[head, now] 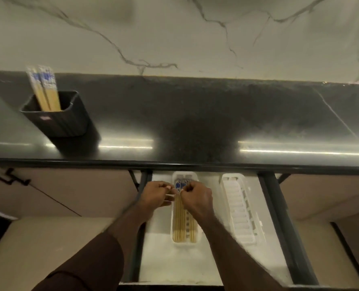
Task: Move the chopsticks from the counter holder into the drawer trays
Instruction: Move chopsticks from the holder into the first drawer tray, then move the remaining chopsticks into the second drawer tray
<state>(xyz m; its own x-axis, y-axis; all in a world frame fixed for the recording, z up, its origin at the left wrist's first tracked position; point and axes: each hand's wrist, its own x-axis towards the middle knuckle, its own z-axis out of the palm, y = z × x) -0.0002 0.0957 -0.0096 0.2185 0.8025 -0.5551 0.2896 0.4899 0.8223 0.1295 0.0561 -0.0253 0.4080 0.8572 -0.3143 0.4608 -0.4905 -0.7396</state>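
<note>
Chopsticks (pixel 45 89) stood upright in the dark holder (pixel 56 120) at the far left of the table (pixel 195 122), two wrapped pairs by the look of it, their blue-printed tops leaning toward the wall; these lay well up and to the left of both hands, nearer the left one, so that hand seemed the likelier to fetch them. Below the table edge the drawer (pixel 271 206) was pulled open. The left hand (pixel 157 195) had its grip curled in a pinch at the head end of the bundle of chopsticks in the tray (pixel 179 227), and the right hand (pixel 197 197) was likewise clamped on the same ends from the other side, knuckles nearly touching. That bundle's long axis ran from the table edge back toward the person, inside the left white tray (pixel 197 234). Just to the right, apart from it, the second white tray (pixel 240 211) showed only its slotted floor, apparently holding nothing
</note>
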